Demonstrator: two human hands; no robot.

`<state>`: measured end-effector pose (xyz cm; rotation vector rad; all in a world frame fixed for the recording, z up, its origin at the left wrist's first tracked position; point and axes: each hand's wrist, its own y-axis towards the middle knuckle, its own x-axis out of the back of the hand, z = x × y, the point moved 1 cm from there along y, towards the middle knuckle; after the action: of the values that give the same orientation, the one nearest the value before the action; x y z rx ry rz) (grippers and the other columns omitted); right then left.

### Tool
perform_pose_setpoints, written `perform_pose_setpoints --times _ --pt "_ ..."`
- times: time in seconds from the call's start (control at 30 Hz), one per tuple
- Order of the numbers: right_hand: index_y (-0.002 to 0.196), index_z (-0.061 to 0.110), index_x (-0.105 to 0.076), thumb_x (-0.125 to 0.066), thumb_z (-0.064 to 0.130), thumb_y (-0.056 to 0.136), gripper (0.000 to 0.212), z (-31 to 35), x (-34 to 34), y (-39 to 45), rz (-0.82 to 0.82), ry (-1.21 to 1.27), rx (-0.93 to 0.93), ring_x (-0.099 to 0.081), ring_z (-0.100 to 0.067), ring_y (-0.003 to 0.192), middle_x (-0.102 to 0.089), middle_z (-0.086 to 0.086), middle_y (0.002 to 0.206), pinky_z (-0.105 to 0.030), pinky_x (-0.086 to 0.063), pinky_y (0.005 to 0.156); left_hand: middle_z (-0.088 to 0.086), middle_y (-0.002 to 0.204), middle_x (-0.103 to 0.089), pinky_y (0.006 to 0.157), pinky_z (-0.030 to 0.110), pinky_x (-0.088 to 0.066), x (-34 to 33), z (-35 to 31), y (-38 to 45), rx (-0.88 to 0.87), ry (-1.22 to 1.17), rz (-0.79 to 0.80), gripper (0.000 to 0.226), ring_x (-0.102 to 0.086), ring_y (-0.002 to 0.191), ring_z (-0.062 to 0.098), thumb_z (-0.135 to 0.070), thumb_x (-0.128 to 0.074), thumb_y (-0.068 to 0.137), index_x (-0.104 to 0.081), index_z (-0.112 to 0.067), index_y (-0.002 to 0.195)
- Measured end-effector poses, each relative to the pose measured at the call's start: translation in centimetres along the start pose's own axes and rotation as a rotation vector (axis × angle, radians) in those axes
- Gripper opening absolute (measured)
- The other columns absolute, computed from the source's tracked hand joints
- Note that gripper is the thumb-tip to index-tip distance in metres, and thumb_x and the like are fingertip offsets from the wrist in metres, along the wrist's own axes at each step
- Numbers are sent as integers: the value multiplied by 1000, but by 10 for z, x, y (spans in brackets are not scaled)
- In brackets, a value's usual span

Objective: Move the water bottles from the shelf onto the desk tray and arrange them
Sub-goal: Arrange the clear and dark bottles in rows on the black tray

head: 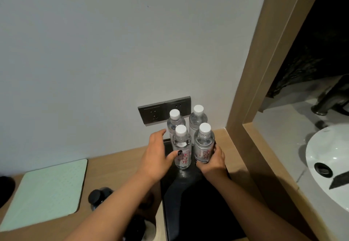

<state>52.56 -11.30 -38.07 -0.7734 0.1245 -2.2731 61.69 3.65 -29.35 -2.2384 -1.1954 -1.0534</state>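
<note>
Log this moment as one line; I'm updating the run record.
bottles: four upright on black tray | right hand: gripping front-right bottle | left hand: open, thumb touching front-left bottle

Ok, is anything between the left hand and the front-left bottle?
Nothing visible. The left hand is open beside the front-left bottle on the black tray, thumb at its label. The right hand grips the front-right bottle.
</note>
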Motion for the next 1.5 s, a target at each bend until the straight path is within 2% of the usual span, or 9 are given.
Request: perform_pose_setpoints --times 0.3,0.5,0.67,0.8,0.93,1.07,1.27,1.43,1.5 --pt "143 7 -25 -72 7 76 82 42 -4 -94 13 27 -15 -34 -33 133 -23 -16 144 -34 -26 112 1 123 -58 94 22 -38 90 60 -57 108 -48 -101 32 -52 118 14 -21 -62 88 -57 -16 119" --pt "144 14 -23 -66 14 84 73 73 -30 -144 170 -27 139 -29 -22 135 -14 -4 147 -23 -24 108 2 128 -56 92 22 -35 106 105 -93 264 -121 0 37 -49 124 17 -23 -64 88 -55 -17 123" --pt "140 22 -29 -61 15 87 63 95 -57 -172 261 -57 249 -31 -13 133 -15 3 147 -25 -27 111 -1 121 -58 93 25 -42 93 132 -121 300 -135 91 40 -54 110 14 -25 -61 88 -50 -22 126" --pt "139 20 -31 -60 15 87 59 99 -74 -188 267 -124 274 -31 -12 132 -18 3 146 -21 -27 108 -2 106 -61 85 30 -48 94 146 -130 293 -200 16 24 -59 98 15 -22 -57 91 -51 -22 114" --pt "135 22 -36 -61 16 86 56 101 -80 -201 259 -142 323 -34 -12 131 -25 4 141 -27 -30 111 1 94 -60 72 27 -44 115 150 -129 313 -233 -118 13 -58 87 18 -21 -55 93 -50 -18 104" --pt "131 27 -40 -64 16 85 53 113 -85 -208 238 -98 382 -39 -6 125 -33 11 130 -31 -36 110 -2 91 -62 62 22 -44 150 135 -126 223 -280 -210 13 -58 78 13 -25 -57 92 -52 -23 103" --pt "132 36 -37 -73 26 78 66 137 -89 -216 185 -15 527 -37 3 120 -35 14 132 -17 -31 102 -16 91 -62 64 9 -43 200 78 -113 -7 -380 -268 7 -58 83 -4 -29 -55 91 -53 -34 96" --pt "123 45 -39 -80 35 66 71 142 -70 -220 178 32 523 -50 5 112 -50 18 122 -19 -45 94 -7 90 -71 76 34 -56 201 38 -106 -109 -567 -141 6 -67 86 7 -35 -57 88 -56 -34 93" --pt "115 51 -40 -82 37 63 68 138 -58 -219 163 35 498 -54 4 109 -55 20 117 -21 -47 92 -7 89 -72 77 35 -56 193 26 -102 -138 -562 -109 10 -68 84 5 -35 -59 87 -58 -31 96"
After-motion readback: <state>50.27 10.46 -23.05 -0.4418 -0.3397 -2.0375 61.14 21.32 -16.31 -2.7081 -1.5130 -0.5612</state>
